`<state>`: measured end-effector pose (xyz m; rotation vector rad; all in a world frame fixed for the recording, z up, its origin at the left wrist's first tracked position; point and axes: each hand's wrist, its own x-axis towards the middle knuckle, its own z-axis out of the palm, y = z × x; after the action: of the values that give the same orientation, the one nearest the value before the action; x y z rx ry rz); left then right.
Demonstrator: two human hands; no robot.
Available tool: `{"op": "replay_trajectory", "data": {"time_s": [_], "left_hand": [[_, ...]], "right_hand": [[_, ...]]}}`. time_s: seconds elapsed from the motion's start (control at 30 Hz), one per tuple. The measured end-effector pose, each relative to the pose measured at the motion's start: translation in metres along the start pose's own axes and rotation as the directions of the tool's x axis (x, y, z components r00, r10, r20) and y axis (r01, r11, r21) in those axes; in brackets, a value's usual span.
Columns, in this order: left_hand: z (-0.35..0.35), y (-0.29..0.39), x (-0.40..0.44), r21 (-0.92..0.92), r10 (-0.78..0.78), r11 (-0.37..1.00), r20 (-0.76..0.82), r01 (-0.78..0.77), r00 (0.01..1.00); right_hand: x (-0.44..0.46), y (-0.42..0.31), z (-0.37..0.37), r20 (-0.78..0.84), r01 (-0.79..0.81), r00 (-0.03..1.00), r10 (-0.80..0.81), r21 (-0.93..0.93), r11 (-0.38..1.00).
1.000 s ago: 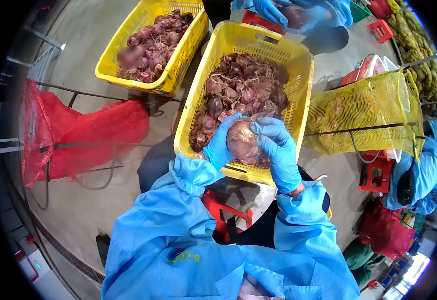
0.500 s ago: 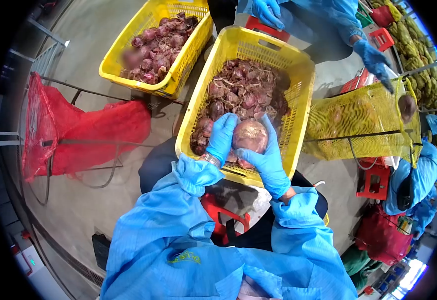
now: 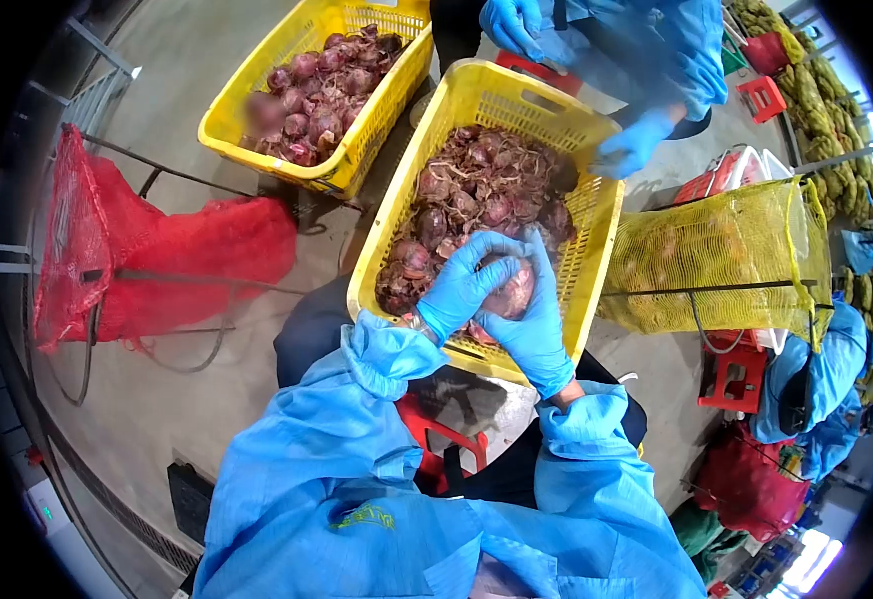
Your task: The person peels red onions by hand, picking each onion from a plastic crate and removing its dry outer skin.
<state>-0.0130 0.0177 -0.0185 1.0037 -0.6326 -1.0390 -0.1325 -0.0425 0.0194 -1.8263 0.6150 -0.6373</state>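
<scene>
Over the near end of a yellow crate [image 3: 604,235], both of my blue-gloved hands close around one red onion [image 3: 512,295]. My right hand [image 3: 531,334] cups it from the right and below. Across its upper left side, my left hand [image 3: 463,288] has curled fingers touching the skin. The fingers hide part of the onion. Beneath and beyond them, many red onions [image 3: 471,190] with dry roots and loose skins fill the crate.
A second yellow crate [image 3: 227,105] of onions stands at upper left. A red mesh bag [image 3: 187,255] hangs on a frame at left, a yellow mesh bag [image 3: 716,255] at right. Across from me a co-worker's gloved hand [image 3: 636,145] is beside my crate.
My left hand has moved over the onion, covering more of it. The co-worker's hand has come from the yellow mesh bag to the crate's far right side; the onion at the bag's mouth is gone from view.
</scene>
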Motion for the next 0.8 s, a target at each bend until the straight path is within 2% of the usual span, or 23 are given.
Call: {"op": "replay_trajectory", "data": {"time_s": [0.03, 0.13, 0.17, 0.2, 0.27, 0.3, 0.33, 0.4, 0.43, 0.47, 0.53, 0.57, 0.63, 0.7, 0.73, 0.77, 0.8], "left_hand": [[-0.002, -0.004, 0.003, 0.038, 0.036, 0.999, -0.058, -0.033, 0.998], [-0.014, -0.002, 0.007, 0.079, -0.023, 0.996, -0.192, 0.039, 0.981], [-0.014, -0.005, 0.01, -0.131, -0.05, 0.991, -0.272, 0.015, 0.961], [-0.015, 0.0, 0.009, -0.083, -0.066, 0.996, -0.302, 0.043, 0.951], [-0.012, 0.013, 0.007, 0.008, -0.093, 0.995, -0.364, 0.103, 0.927], [-0.008, 0.013, 0.009, -0.036, -0.067, 0.998, -0.393, 0.058, 0.917], [-0.007, 0.015, 0.009, -0.049, -0.119, 0.993, -0.387, 0.109, 0.914], [-0.005, 0.02, 0.007, -0.075, -0.226, 0.974, -0.368, 0.213, 0.902], [-0.007, 0.017, 0.007, -0.047, -0.219, 0.975, -0.36, 0.217, 0.907], [-0.009, 0.018, 0.007, -0.082, -0.218, 0.976, -0.282, 0.203, 0.934], [-0.014, 0.022, 0.004, -0.153, -0.207, 0.97, -0.123, 0.188, 0.971], [-0.017, 0.022, 0.005, -0.139, -0.257, 0.958, -0.024, 0.252, 0.966], [-0.001, 0.019, 0.01, -0.228, -0.079, 0.97, 0.03, 0.084, 0.996], [0.004, 0.024, 0.007, -0.358, -0.025, 0.929, 0.181, 0.089, 0.983], [0.003, 0.021, 0.006, -0.267, -0.053, 0.958, 0.18, 0.101, 0.982], [0.001, 0.016, 0.006, -0.174, -0.08, 0.978, 0.176, 0.111, 0.981], [0.0, 0.015, 0.005, -0.08, -0.105, 0.99, 0.169, 0.12, 0.98]], "right_hand": [[0.0, 0.0, 0.001, 0.021, 0.009, 1.0, -0.009, -0.007, 1.0], [0.003, -0.008, 0.002, 0.098, -0.022, 0.995, 0.017, 0.053, 0.998], [0.001, -0.007, 0.002, 0.138, -0.106, 0.987, 0.079, 0.201, 0.974], [0.002, -0.013, 0.0, 0.147, -0.177, 0.98, 0.135, 0.325, 0.929], [0.005, -0.032, -0.007, 0.186, -0.305, 0.952, 0.242, 0.546, 0.781], [0.006, -0.025, -0.014, 0.227, -0.349, 0.937, 0.266, 0.632, 0.691], [0.006, -0.02, -0.017, 0.251, -0.344, 0.939, 0.234, 0.695, 0.631], [0.004, -0.006, -0.028, 0.251, -0.368, 0.923, 0.291, 0.793, 0.486], [0.002, -0.011, -0.038, 0.335, -0.449, 0.882, 0.331, 0.812, 0.374], [0.001, -0.003, -0.042, 0.357, -0.446, 0.878, 0.32, 0.852, 0.273], [0.002, -0.01, -0.043, 0.245, -0.385, 0.895, 0.372, 0.846, 0.37], [0.005, -0.013, -0.044, 0.212, -0.353, 0.924, 0.319, 0.795, 0.493], [0.011, -0.015, -0.044, 0.187, -0.305, 0.952, 0.241, 0.626, 0.718], [0.007, -0.018, -0.037, 0.166, -0.261, 0.965, 0.204, 0.507, 0.822], [0.006, -0.011, -0.033, 0.167, -0.237, 0.969, 0.18, 0.444, 0.864], [0.004, -0.004, -0.031, 0.134, -0.169, 0.981, 0.141, 0.23, 0.958], [0.003, 0.003, -0.027, 0.134, -0.156, 0.982, 0.13, 0.203, 0.967]]}}
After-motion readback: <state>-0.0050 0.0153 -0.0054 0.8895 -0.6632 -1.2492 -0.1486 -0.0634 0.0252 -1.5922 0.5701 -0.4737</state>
